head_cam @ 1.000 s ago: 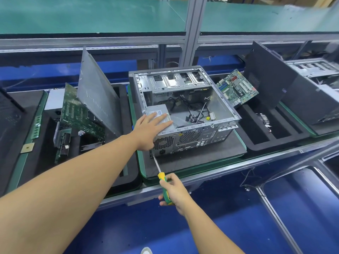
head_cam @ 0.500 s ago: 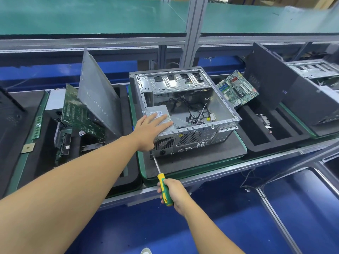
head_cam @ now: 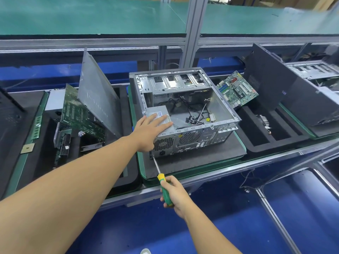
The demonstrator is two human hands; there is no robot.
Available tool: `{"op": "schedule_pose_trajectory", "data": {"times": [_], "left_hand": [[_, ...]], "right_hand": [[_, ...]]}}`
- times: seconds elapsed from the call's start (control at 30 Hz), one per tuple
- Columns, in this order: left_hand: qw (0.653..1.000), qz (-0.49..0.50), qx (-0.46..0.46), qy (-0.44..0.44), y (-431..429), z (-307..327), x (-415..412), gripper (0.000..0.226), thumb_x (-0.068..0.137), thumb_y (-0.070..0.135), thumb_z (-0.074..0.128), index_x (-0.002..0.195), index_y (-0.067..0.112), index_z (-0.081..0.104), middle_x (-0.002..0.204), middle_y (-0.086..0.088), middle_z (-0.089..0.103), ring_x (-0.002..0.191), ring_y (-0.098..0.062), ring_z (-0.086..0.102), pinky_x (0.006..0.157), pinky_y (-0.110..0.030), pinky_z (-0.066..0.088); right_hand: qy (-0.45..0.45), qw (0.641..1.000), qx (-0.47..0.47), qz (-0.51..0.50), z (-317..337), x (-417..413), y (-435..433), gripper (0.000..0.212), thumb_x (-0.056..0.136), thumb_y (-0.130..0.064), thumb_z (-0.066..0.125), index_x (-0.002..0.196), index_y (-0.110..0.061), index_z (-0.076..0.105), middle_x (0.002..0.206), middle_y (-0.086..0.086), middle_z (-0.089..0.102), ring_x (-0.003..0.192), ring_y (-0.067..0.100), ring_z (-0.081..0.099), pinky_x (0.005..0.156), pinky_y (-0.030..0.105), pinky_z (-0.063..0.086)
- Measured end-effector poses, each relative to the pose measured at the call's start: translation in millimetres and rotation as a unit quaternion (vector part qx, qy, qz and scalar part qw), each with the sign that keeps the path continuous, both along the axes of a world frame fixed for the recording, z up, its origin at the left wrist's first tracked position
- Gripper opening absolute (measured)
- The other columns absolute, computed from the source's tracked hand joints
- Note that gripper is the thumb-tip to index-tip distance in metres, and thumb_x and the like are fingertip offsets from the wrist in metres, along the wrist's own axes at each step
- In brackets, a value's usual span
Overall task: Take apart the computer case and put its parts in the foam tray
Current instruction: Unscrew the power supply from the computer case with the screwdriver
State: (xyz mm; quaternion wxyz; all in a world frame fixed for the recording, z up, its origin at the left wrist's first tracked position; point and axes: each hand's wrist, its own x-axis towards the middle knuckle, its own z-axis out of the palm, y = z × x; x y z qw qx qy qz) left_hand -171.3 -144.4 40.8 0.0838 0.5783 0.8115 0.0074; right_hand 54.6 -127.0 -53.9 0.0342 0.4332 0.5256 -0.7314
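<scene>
An open grey computer case (head_cam: pixel 222 107) lies on its side on a black foam pad (head_cam: pixel 201 158), rear panel facing me. Inside sit loose black cables and a silver power supply (head_cam: pixel 157 111) at the near left corner. My left hand (head_cam: pixel 150 131) rests flat with straight fingers on the power supply and the case's rear edge. My right hand (head_cam: pixel 175 196) grips the green and yellow handle of a screwdriver (head_cam: pixel 161 178). Its tip touches the rear panel's lower left corner. The black foam tray (head_cam: pixel 121 143) on the left holds a grey side panel (head_cam: pixel 97 99) and a green motherboard (head_cam: pixel 77 112), both leaning upright.
A second foam tray (head_cam: pixel 275 142) on the right holds a tilted motherboard (head_cam: pixel 236 89) and a black side panel (head_cam: pixel 271 83). Another open case (head_cam: pixel 311 70) stands at far right. An aluminium rail (head_cam: pixel 238 169) edges the bench, with blue flooring below and a green shelf above.
My right hand with the screwdriver has drawn back slightly toward me along the shaft's line. My left hand stays on the power supply.
</scene>
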Motion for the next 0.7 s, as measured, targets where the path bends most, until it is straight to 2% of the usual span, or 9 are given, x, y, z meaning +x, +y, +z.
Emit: {"op": "schedule_pose_trajectory", "data": {"times": [0.2,0.3,0.37,0.5,0.6,0.7], "left_hand": [[1.0,-0.001,-0.002,0.003,0.1,-0.2,0.0,0.113,0.08,0.001,0.064,0.152,0.05,-0.008,0.164,0.016,-0.015,0.152,-0.02,-0.011,0.119,-0.043,-0.011],[1.0,0.0,0.0,0.002,-0.3,-1.1,-0.3,0.109,0.08,0.005,0.062,0.151,0.051,-0.007,0.164,0.016,-0.013,0.152,-0.02,-0.01,0.119,-0.043,-0.011],[1.0,-0.002,0.005,0.002,-0.4,-1.4,-1.3,0.103,0.083,0.016,0.063,0.152,0.052,-0.005,0.164,0.016,-0.012,0.152,-0.02,-0.008,0.119,-0.043,-0.01],[1.0,-0.006,0.011,0.006,-0.7,-3.4,-2.6,0.098,0.088,0.031,0.068,0.152,0.052,-0.004,0.165,0.015,-0.01,0.152,-0.021,-0.007,0.12,-0.045,-0.007],[1.0,-0.009,0.015,0.007,0.1,-3.5,-2.4,0.098,0.088,0.032,0.069,0.153,0.051,-0.003,0.165,0.014,-0.01,0.152,-0.021,-0.007,0.12,-0.046,-0.007],[1.0,-0.008,0.013,0.01,0.6,-2.4,-1.9,0.098,0.089,0.033,0.069,0.153,0.05,-0.002,0.165,0.013,-0.01,0.152,-0.022,-0.007,0.12,-0.046,-0.007]], "right_hand": [[0.002,0.999,0.049,0.001,0.4,-1.8,-5.0,0.011,0.097,-0.021,0.057,0.106,-0.016,0.052,0.075,0.001,0.065,0.061,0.016,0.053,0.053,0.029,0.045],[0.013,0.998,0.065,-0.019,1.3,-2.7,-4.9,0.014,0.094,-0.014,0.059,0.102,-0.015,0.048,0.079,0.005,0.058,0.056,0.016,0.054,0.053,0.029,0.051],[0.007,0.998,0.061,-0.015,2.3,-3.2,-2.9,0.015,0.095,-0.016,0.06,0.103,-0.014,0.048,0.084,0.007,0.058,0.054,0.014,0.053,0.051,0.028,0.049],[-0.029,1.0,-0.009,-0.006,4.6,-8.8,-1.2,0.026,0.102,-0.035,0.048,0.11,-0.013,0.06,0.082,0.005,0.069,0.056,0.015,0.054,0.051,0.029,0.045],[-0.032,0.999,-0.035,-0.002,3.8,-11.4,-0.7,0.035,0.102,-0.025,0.037,0.109,-0.007,0.067,0.076,0.006,0.071,0.056,0.017,0.055,0.053,0.03,0.047],[-0.013,1.0,-0.02,-0.017,2.6,-9.8,-0.8,0.031,0.102,-0.02,0.041,0.108,-0.003,0.067,0.073,0.006,0.067,0.058,0.019,0.057,0.055,0.032,0.052]]}}
